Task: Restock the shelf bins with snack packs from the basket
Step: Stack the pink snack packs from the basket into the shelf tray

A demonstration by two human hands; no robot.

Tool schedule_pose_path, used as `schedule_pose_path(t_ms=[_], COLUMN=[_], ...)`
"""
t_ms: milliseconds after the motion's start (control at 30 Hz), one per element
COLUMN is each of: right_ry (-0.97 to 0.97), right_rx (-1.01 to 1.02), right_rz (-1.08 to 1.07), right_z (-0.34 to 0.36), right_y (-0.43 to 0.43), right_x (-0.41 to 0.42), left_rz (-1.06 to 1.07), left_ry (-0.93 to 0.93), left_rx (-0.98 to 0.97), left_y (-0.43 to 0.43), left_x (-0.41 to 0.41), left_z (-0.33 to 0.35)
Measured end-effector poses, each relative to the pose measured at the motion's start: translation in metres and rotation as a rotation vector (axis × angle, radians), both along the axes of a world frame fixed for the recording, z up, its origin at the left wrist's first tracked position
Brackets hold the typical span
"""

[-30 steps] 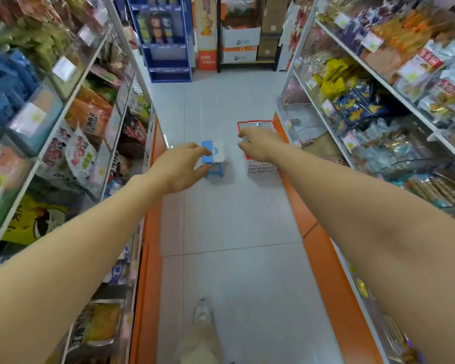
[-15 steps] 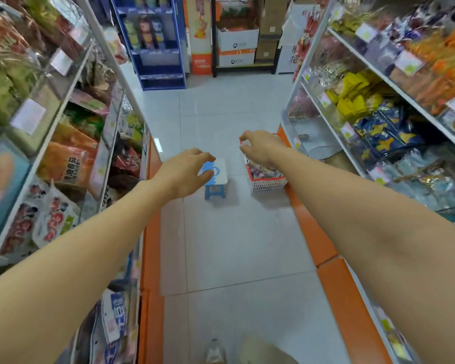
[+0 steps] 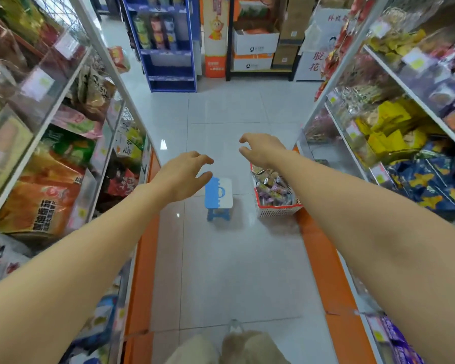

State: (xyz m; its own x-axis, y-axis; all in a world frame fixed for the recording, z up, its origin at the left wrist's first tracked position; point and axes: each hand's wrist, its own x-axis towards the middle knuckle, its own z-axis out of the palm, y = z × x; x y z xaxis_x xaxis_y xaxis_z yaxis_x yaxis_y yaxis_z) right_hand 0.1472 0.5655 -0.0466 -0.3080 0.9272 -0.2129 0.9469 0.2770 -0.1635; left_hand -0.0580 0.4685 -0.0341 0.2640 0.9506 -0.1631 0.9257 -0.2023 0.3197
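While both arms stretch down the aisle, the left hand [image 3: 184,177] and right hand [image 3: 260,149] curl loosely, holding nothing. The basket [image 3: 273,212] of snack packs [image 3: 271,187] sits on the floor [image 3: 234,258] beside a stool [image 3: 218,193].

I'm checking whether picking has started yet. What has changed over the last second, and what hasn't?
The person has walked up the aisle, so the basket and blue-and-white stool now sit nearer and lower in view, the snack packs showing. The left hand and right hand, both curled before, have loosened their fingers; neither holds anything. Basket and stool stay on the floor, side by side.
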Motion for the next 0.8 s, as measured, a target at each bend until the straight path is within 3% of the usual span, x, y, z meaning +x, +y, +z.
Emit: schedule_pose_path(t_ms=[800], right_ry=[-0.005], right_rx=[-0.057], right_rz=[-0.063], right_z=[-0.014], right_y=[0.285], right_x=[-0.127], left_rz=[-0.040], left_ry=[-0.012], left_rx=[-0.062], left_y=[0.292], left_x=[-0.136], left_z=[-0.013])
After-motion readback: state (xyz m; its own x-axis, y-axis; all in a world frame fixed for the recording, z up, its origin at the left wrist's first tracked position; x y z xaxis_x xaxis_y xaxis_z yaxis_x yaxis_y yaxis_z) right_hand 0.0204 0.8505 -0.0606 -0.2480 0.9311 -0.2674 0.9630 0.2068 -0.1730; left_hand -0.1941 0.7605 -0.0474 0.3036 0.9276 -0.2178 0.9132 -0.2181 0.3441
